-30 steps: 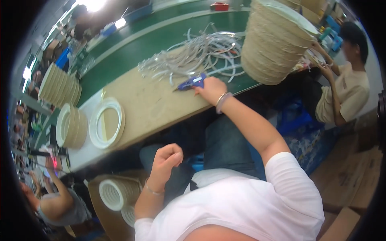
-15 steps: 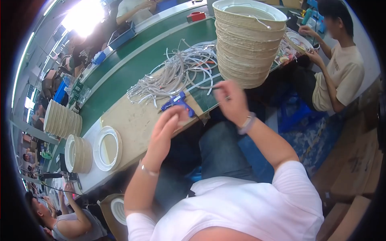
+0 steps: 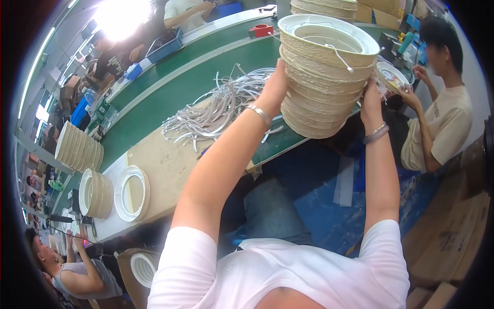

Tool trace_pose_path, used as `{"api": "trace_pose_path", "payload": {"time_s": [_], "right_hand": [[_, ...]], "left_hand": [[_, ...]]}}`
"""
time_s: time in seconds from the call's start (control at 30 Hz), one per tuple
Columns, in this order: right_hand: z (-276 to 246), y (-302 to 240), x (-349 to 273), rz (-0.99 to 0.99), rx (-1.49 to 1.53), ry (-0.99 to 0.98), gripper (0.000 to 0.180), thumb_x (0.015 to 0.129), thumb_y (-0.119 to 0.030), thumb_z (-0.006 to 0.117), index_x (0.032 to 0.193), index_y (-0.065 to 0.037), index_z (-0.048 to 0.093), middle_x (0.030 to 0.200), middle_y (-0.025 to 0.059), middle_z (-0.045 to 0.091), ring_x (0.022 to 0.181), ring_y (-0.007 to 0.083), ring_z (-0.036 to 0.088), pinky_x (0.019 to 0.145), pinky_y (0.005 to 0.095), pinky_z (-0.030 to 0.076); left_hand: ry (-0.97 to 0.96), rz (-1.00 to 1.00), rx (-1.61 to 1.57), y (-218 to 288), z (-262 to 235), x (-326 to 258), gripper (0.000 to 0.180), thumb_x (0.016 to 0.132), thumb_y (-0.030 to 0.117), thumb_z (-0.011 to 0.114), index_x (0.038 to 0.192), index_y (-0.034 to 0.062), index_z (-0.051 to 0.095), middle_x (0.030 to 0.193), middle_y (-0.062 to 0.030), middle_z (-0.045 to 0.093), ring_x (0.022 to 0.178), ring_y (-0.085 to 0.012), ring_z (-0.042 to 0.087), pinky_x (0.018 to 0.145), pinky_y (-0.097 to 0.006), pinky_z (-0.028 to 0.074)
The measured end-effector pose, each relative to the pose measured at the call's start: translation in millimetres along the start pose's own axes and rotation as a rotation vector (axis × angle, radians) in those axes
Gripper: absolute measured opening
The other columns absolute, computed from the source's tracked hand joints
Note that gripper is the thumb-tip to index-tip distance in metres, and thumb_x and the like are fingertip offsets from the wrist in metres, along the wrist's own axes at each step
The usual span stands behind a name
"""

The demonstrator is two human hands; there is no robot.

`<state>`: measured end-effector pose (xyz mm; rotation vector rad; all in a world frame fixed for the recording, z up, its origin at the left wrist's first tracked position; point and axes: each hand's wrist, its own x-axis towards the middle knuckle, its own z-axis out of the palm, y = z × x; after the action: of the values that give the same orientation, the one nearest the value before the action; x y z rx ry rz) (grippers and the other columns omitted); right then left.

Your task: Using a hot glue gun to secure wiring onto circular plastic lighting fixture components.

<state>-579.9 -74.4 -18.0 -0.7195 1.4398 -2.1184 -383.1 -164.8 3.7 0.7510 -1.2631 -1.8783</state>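
Observation:
My left hand [image 3: 274, 90] and my right hand [image 3: 371, 98] grip opposite sides of a tall stack of cream, rough-textured round lampshades [image 3: 321, 98]. The stack tilts slightly, and its lower end overhangs the bench's near edge. White rings and a short white cord with a small plug end show in the topmost shade. Left of the stack lies a tangled pile of clear and white cables [image 3: 211, 113], partly covered by my left forearm. Of the blue glue gun [image 3: 204, 151], only a small bit shows beside that forearm.
Two cream shades, one nearer [image 3: 132, 193] and one beside it [image 3: 95, 193], stand at the bench's left end, with a taller stack [image 3: 78, 147] beyond. Another stack [image 3: 324, 9] stands behind mine. A red tape dispenser [image 3: 261, 31] sits farther back. Co-workers sit left and right.
Both hands have moved up and right from above the bench edge and taken hold of the lampshade stack. The stack has shifted nearer to me, and another stack now shows behind it.

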Motion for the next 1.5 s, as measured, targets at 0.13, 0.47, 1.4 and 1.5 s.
{"api": "trace_pose_path", "payload": {"time_s": [0.13,0.47,1.4,1.5], "right_hand": [[4,-6,-8,-0.051,0.142,0.008,0.039,0.089,-0.029,0.037,0.121,-0.006,0.037,0.118,0.0028,0.044,0.107,0.0143,0.042,0.086,0.0285,0.035],[11,-4,-8,-0.231,0.044,-0.068,0.054,0.09,-0.04,0.026,0.123,0.003,0.033,0.124,0.0096,0.039,0.114,0.0185,0.035,0.094,0.0295,0.026],[126,87,-286,-0.429,-0.519,-0.685,0.041,0.087,-0.007,0.039,0.126,-0.003,0.027,0.121,0.0121,0.039,0.109,0.0184,0.039,0.092,0.0309,0.032],[144,106,-305,-0.054,-0.112,-0.731,0.041,0.089,-0.02,0.034,0.126,-0.004,0.027,0.122,0.0101,0.038,0.11,0.017,0.038,0.093,0.0301,0.03]], "left_hand": [[0.02,-0.041,0.264,11,21,-14,0.068,0.086,0.052,0.018,0.128,-0.0016,0.026,0.129,-0.0168,0.032,0.122,-0.0247,0.026,0.099,-0.032,0.02],[-0.044,0.141,0.239,-7,14,1,0.065,0.088,0.048,0.013,0.128,-0.0033,0.02,0.13,-0.017,0.03,0.121,-0.0256,0.027,0.098,-0.031,0.021],[0.634,0.381,-0.061,-21,-171,-332,0.055,0.09,0.041,0.026,0.13,0.0027,0.023,0.133,-0.0069,0.026,0.123,-0.0168,0.022,0.102,-0.031,0.016],[0.675,0.361,-0.092,-38,-199,-346,0.053,0.09,0.039,0.027,0.129,0.0027,0.024,0.133,-0.0073,0.026,0.124,-0.0181,0.021,0.102,-0.031,0.015]]}}
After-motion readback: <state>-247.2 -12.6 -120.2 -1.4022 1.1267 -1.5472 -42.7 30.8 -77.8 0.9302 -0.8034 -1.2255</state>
